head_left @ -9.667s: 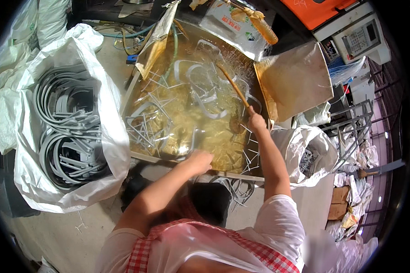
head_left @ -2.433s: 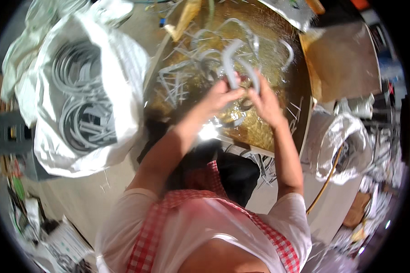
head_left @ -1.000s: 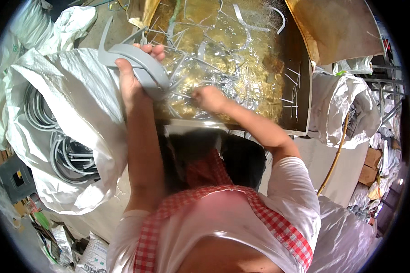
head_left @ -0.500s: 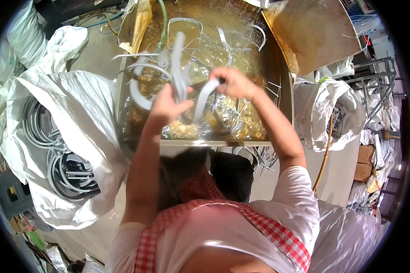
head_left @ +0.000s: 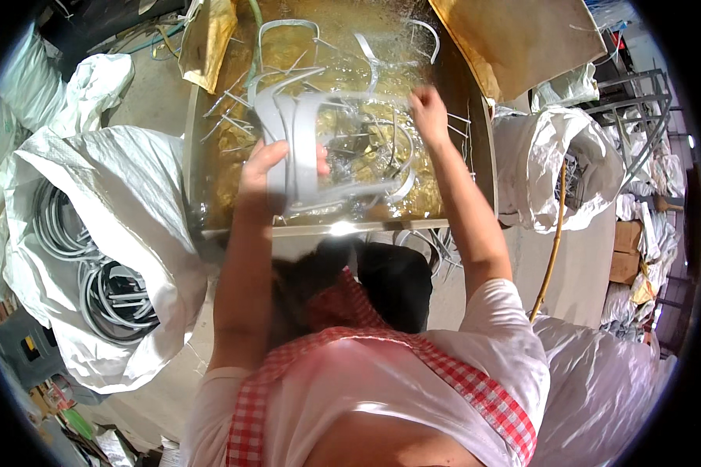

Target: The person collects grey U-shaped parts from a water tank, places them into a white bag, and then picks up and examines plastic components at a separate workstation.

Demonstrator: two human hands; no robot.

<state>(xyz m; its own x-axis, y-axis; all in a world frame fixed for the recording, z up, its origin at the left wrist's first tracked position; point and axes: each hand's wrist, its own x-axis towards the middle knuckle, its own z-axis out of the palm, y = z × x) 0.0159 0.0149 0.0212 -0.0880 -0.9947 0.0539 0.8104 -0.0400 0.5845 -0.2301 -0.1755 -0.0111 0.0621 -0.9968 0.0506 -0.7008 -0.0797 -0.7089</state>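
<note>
My left hand (head_left: 266,170) grips a bunch of grey curved plastic strips (head_left: 297,140), held up over a metal tub (head_left: 210,231) of yellowish liquid. More grey strips and thin wires (head_left: 366,74) lie scattered in the liquid. My right hand (head_left: 428,110) is further back over the tub, fingers closed on the far end of a strip from the same bunch. Both forearms reach forward from my white shirt and red checked apron.
A big white sack (head_left: 144,210) holding coiled grey strips (head_left: 93,272) stands on my left. Another white sack (head_left: 557,167) with scrap sits on the right, with a yellow hose (head_left: 554,233) beside it. A cardboard flap (head_left: 522,39) leans behind the tub.
My left hand went to the left sack, came back over the tub and now lifts a bunch of grey strips. My right hand has reached farther back along the bunch.
</note>
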